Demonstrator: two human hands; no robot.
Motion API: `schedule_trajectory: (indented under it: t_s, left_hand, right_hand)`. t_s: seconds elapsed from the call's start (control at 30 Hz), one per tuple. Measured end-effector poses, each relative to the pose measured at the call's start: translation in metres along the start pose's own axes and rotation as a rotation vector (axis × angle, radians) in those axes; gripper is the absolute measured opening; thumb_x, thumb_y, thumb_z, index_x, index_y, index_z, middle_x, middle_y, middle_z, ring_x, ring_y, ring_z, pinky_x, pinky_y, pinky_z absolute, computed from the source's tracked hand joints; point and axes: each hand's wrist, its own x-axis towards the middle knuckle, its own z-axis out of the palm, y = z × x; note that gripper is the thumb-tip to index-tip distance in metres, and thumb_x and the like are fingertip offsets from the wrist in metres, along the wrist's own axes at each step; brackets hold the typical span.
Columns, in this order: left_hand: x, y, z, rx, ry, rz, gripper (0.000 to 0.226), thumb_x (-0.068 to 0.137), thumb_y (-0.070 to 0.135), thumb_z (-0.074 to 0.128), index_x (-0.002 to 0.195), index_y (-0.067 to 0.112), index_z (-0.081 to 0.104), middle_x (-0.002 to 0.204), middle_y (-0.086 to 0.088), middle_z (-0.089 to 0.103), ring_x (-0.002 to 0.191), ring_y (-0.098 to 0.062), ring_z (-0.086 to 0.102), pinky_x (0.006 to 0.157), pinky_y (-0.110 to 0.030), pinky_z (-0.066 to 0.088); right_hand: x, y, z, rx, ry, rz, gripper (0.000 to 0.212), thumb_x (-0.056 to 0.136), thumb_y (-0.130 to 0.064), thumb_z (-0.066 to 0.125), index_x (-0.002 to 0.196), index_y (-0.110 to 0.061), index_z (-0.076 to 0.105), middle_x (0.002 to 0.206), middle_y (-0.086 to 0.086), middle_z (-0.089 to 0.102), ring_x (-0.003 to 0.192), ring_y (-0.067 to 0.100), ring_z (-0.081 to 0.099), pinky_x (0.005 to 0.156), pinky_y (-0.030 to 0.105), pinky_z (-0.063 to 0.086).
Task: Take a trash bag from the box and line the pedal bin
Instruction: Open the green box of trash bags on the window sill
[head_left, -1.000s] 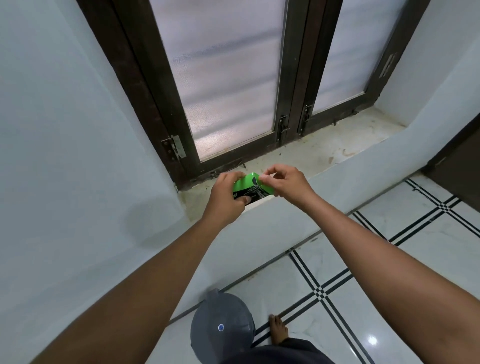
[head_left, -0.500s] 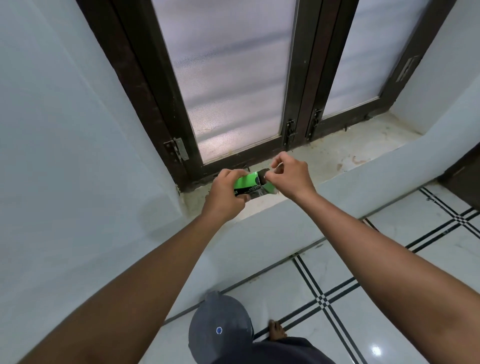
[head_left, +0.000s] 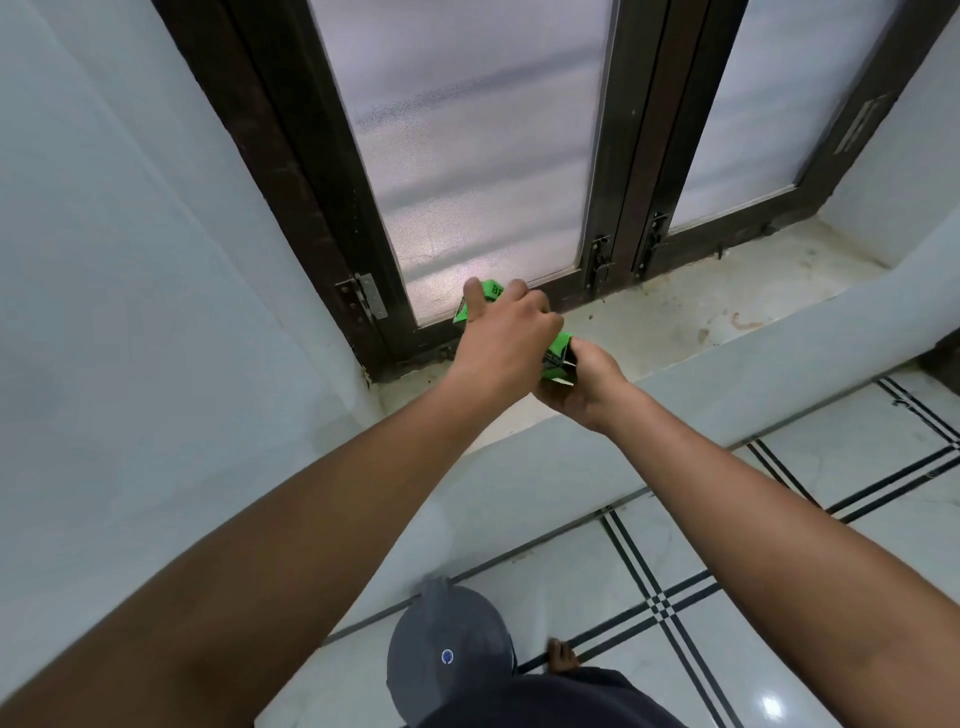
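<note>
A small green trash-bag box (head_left: 557, 357) is held over the window sill (head_left: 691, 322). My left hand (head_left: 506, 338) covers it from above, fingers wrapped over its far end, where a green corner shows. My right hand (head_left: 584, 387) cups the near right end from below, with the thumb at the flap. That end looks open and dark inside. No bag is visible outside the box. The grey pedal bin (head_left: 447, 649) stands on the floor below, against the wall, with its lid down.
A dark-framed window with frosted panes (head_left: 467, 156) rises behind the sill. White walls close in on the left and right. The floor has white tiles with black lines (head_left: 660, 608). My bare foot (head_left: 563, 657) is beside the bin.
The box has been turned and tilted. My left hand now lies over its top, and my right hand has dropped from the top to under its right end.
</note>
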Motion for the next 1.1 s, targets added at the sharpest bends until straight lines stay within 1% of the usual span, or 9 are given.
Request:
schedule_trajectory:
  t_s: [0.13, 0.23, 0.4, 0.57, 0.67, 0.77, 0.9, 1.0, 1.1]
  left_hand:
    - [0.006, -0.013, 0.001, -0.085, -0.003, -0.08, 0.052, 0.082, 0.013, 0.074, 0.129, 0.033, 0.065, 0.128, 0.006, 0.062, 0.126, -0.024, 0.047, 0.094, -0.055, 0.028]
    - [0.007, -0.029, 0.01, -0.218, -0.021, -0.214, 0.054, 0.084, 0.012, 0.072, 0.132, 0.036, 0.062, 0.133, 0.006, 0.059, 0.129, -0.023, 0.045, 0.098, -0.057, 0.028]
    - [0.003, -0.058, 0.05, -0.576, -0.159, -0.54, 0.052, 0.085, 0.006, 0.072, 0.129, 0.032, 0.063, 0.13, 0.002, 0.058, 0.126, -0.027, 0.051, 0.103, -0.055, 0.034]
    - [-0.011, -0.054, 0.071, -0.685, 0.004, -0.636, 0.05, 0.086, 0.035, 0.083, 0.132, 0.027, 0.067, 0.131, 0.007, 0.065, 0.122, -0.019, 0.057, 0.099, -0.047, 0.044]
    - [-0.012, -0.026, 0.061, -1.133, 0.035, -0.78, 0.034, 0.095, 0.048, 0.068, 0.117, 0.022, 0.071, 0.112, 0.003, 0.073, 0.101, -0.016, 0.066, 0.085, -0.037, 0.052]
    - [-0.011, -0.001, 0.053, -1.668, -0.248, -0.999, 0.031, 0.099, 0.039, 0.066, 0.119, 0.016, 0.067, 0.112, -0.005, 0.072, 0.097, -0.018, 0.066, 0.08, -0.038, 0.054]
    - [-0.021, -0.004, 0.058, -2.081, -0.181, -1.248, 0.021, 0.09, 0.021, 0.061, 0.107, 0.009, 0.065, 0.098, -0.009, 0.07, 0.093, -0.022, 0.067, 0.079, -0.041, 0.053]
    - [-0.034, -0.009, 0.057, -2.408, -0.142, -1.234, 0.034, 0.088, 0.028, 0.061, 0.113, 0.005, 0.063, 0.097, -0.012, 0.067, 0.091, -0.024, 0.065, 0.078, -0.036, 0.054]
    - [-0.037, -0.006, 0.051, -2.457, -0.127, -1.193, 0.032, 0.095, 0.025, 0.064, 0.118, 0.003, 0.063, 0.101, -0.015, 0.067, 0.094, -0.025, 0.065, 0.081, -0.031, 0.055]
  right_hand:
    - [0.008, -0.011, -0.004, 0.096, -0.042, -0.018, 0.03, 0.104, -0.032, 0.057, 0.117, -0.007, 0.066, 0.104, 0.015, 0.07, 0.09, 0.026, 0.068, 0.089, 0.038, 0.062]
    - [0.013, -0.016, -0.014, -0.06, -0.01, -0.052, 0.009, 0.098, -0.013, 0.067, 0.103, -0.006, 0.07, 0.106, 0.013, 0.067, 0.088, 0.019, 0.065, 0.066, 0.022, 0.061]
    - [0.017, -0.021, -0.03, -0.02, 0.195, -0.106, 0.005, 0.094, -0.001, 0.07, 0.097, 0.002, 0.068, 0.107, 0.018, 0.067, 0.087, 0.023, 0.066, 0.056, 0.018, 0.059]
    - [0.002, -0.01, -0.015, 0.064, 0.1, -0.037, 0.008, 0.1, -0.001, 0.06, 0.107, 0.002, 0.063, 0.103, 0.021, 0.065, 0.087, 0.025, 0.067, 0.058, 0.023, 0.063]
    - [-0.007, -0.001, 0.002, 0.057, 0.078, -0.037, 0.01, 0.104, -0.001, 0.052, 0.1, -0.004, 0.061, 0.099, 0.02, 0.067, 0.087, 0.025, 0.067, 0.066, 0.027, 0.065]
    - [-0.016, 0.012, 0.016, -0.139, 0.051, -0.068, 0.01, 0.102, -0.009, 0.059, 0.107, -0.01, 0.067, 0.106, 0.015, 0.073, 0.098, 0.024, 0.069, 0.078, 0.033, 0.061]
    - [-0.021, 0.018, 0.022, -0.39, 0.101, -0.215, 0.007, 0.093, -0.016, 0.073, 0.1, -0.016, 0.073, 0.108, 0.011, 0.077, 0.104, 0.025, 0.072, 0.091, 0.037, 0.06]
    - [-0.024, 0.017, 0.025, -0.306, 0.119, -0.23, 0.005, 0.09, -0.012, 0.076, 0.095, -0.014, 0.075, 0.103, 0.012, 0.078, 0.103, 0.028, 0.074, 0.096, 0.041, 0.061]
    - [-0.027, 0.025, 0.035, -0.391, 0.153, -0.26, 0.007, 0.08, -0.016, 0.081, 0.087, -0.016, 0.079, 0.095, 0.008, 0.08, 0.098, 0.027, 0.076, 0.095, 0.043, 0.061]
